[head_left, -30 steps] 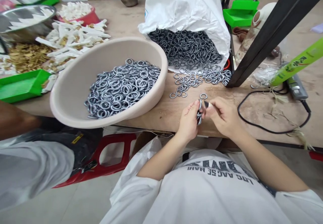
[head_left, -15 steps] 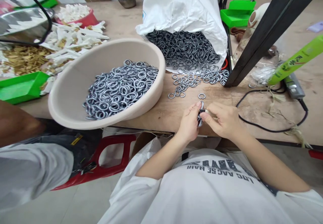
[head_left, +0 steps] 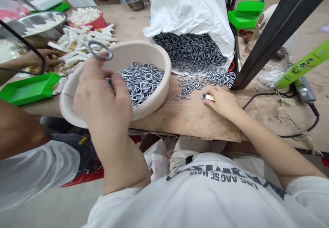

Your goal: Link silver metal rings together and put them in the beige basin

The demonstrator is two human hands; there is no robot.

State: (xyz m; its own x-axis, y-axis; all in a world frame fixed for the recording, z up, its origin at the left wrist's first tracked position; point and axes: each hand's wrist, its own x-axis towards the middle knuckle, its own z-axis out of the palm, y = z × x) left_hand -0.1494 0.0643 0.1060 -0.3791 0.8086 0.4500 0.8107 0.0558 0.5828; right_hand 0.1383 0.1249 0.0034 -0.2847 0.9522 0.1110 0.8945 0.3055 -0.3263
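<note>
To handle the ring [head_left: 110,54] well over the tub [head_left: 151,52], we judge it best to keep it low and inside the rim, with the dark-tipped tool [head_left: 209,98] well clear. Our hands are apart: the left hand [head_left: 102,92], blurred and partly curled, has the ring at its fingertips, though we cannot tell how firmly; the right hand [head_left: 223,101], on the table [head_left: 180,116] to the right, pinches the tool.
</note>
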